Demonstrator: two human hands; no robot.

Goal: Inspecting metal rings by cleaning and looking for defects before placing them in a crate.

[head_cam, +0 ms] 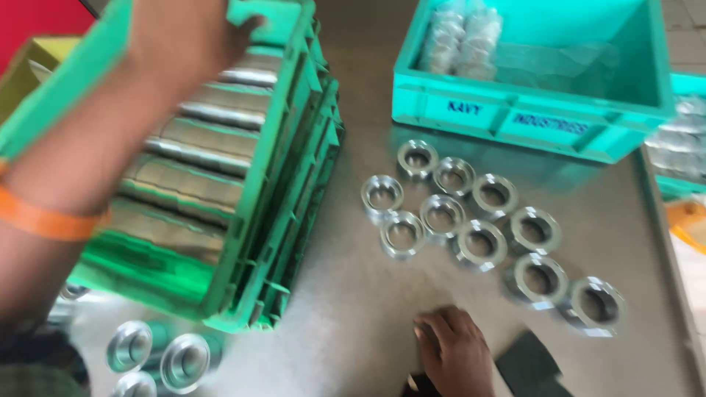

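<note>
- Here, the left hand (187,33) is closed over the upper edge of a green crate (243,220), fingers curled on the rim; the crate is tilted, its slatted inside facing the viewer, and it leans against more green crates of the same kind stacked just behind it.
- An orange band (44,217) circles the left forearm.
- The right hand (456,349) rests low on the grey tabletop (353,294), fingers loosely bent and holding nothing that can be seen; a dark flat object (533,364) lies just beside it.
- The metal rings (471,220), ten of them, lie flat on the tabletop in a loose band running from upper left to lower right, just beyond the right hand and to the right of the tilted crate. The right hand is clearly the nearer of the two.
- Each ring is bright silver, short and thick-walled, with a round bore facing up; several touch their neighbours.
- Similar silver parts (158,356) lie below the crate at lower left.
- A teal bin (515,117) stands at the far side, holding bagged silver parts (460,37).
</note>
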